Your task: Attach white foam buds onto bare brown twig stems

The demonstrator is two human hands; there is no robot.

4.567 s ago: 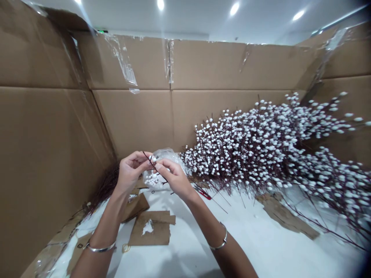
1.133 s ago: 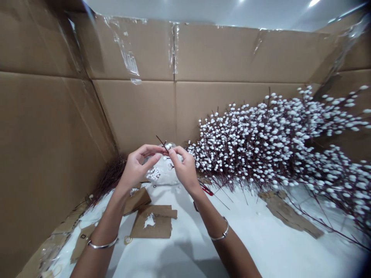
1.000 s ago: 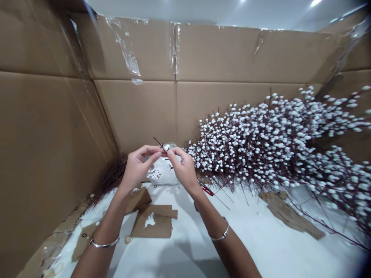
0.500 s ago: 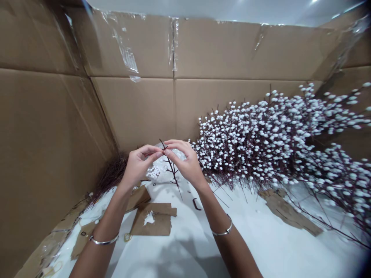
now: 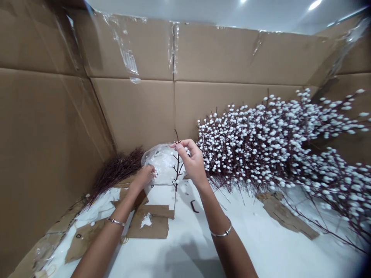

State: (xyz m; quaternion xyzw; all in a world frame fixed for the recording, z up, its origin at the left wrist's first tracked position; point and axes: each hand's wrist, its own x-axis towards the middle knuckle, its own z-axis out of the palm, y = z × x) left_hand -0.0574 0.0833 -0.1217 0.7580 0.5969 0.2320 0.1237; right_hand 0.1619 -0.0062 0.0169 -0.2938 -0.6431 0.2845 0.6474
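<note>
Now the right hand (image 5: 191, 164) pinches a thin dark-red twig (image 5: 177, 172) dotted with white buds, thumb and forefinger together on its stem, upright above the white tabletop (image 5: 185, 247). The left hand (image 5: 142, 178), fingers bunched, touches a clear plastic bag (image 5: 149, 156) of white foam beads (image 5: 164, 164).

the white table (image 5: 261, 247) runs between tall cardboard walls. far left, a bundle of bare dark twigs (image 5: 116, 172) lies by a clear plastic bag (image 5: 162, 164) of white buds. a great heap of white-budded branches (image 5: 261, 143) spreads across the far right, above a torn cardboard scrap (image 5: 290, 218). near the middle lies a torn cardboard sheet (image 5: 147, 226) with a white patch, a small dark curved piece (image 5: 193, 206) to its right. another cardboard scrap (image 5: 84, 239) sits near left.
</note>
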